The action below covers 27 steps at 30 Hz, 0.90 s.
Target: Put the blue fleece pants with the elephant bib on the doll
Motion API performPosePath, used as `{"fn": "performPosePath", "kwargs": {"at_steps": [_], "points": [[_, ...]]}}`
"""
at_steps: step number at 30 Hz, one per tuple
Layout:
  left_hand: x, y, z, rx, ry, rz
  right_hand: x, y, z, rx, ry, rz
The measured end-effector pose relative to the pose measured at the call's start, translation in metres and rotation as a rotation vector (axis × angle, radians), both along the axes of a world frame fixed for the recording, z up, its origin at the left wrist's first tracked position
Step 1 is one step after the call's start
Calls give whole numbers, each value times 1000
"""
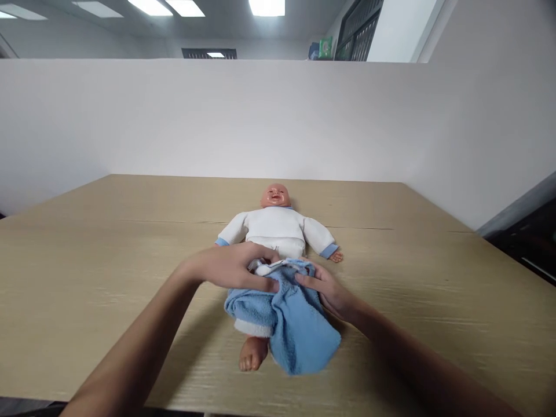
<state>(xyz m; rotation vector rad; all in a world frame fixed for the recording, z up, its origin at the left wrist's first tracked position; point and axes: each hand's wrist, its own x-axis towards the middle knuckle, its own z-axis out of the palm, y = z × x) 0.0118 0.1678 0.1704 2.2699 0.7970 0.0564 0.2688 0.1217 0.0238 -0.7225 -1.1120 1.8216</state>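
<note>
Two bare forearms come in from the bottom corners of the frame and meet just below the middle. Nearest of the things is one bare foot [252, 354] of a doll, toes pointing toward the lower edge. It sticks out from under a white cuff at the hem of a blue cloth [289, 327]. That fleecy cloth covers the doll's legs, and its right part lies loose and rumpled on the bench [108, 272].

At the cloth's upper edge, the left hand [232, 266] lies across the doll's waist. Its grip is closed on the bunched edge, fingers curled over the top and thumb pressed into the blue. The right hand [328, 289] comes from the other side, its grip clamped on the same edge, touching the cloth just beside the left thumb.

Beyond the hands the doll [278, 229] lies on its back in the centre of the frame. It wears a white top with blue cuffs, arms spread, head pointing away. The pale wooden bench runs back to a plain white partition [174, 116]. Ceiling lights [266, 7] show along the top edge.
</note>
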Motion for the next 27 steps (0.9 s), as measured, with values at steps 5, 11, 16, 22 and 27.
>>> {"fn": "performPosePath", "kwargs": {"at_steps": [5,11,16,22,27], "points": [[19,37,2,-303,-40,-221,6,-1,14,22,-19,52],[40,55,-23,-505,-46,-299,15,3,23,-10,24,-29],[41,62,-38,-553,-142,-300,34,6,28,21,-197,317],[35,64,-45,-668,-76,-394,36,-3,38,24,-193,217],[29,62,-50,-673,-178,-369,29,-5,38,-18,-163,87]]}}
